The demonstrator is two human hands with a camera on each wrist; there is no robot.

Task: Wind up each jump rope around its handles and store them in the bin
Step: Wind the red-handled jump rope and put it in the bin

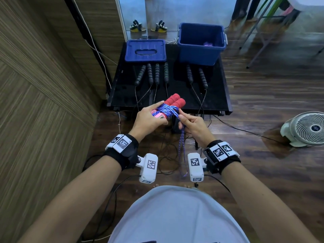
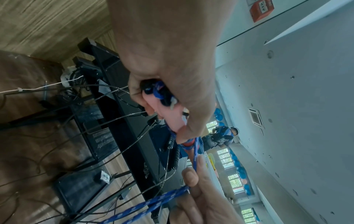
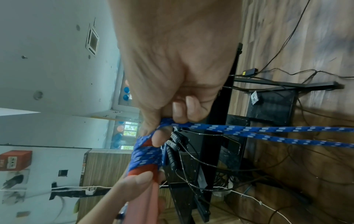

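Black table [image 1: 217, 95] ahead | your left hand [image 1: 149, 118] clamps the red handles [image 1: 175, 102], pointing away | right hand [image 1: 190, 124] pinches blue rope [image 1: 182, 146] just right, tail hanging.

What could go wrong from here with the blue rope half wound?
The left hand grips only the near end of the paired red foam handles, so the coils could slide off. The doubled blue braided rope hanging from the right hand might snag the black cables on the floor.

Dim bluish light, perhaps from windows; edges warped, wrist views blurred.
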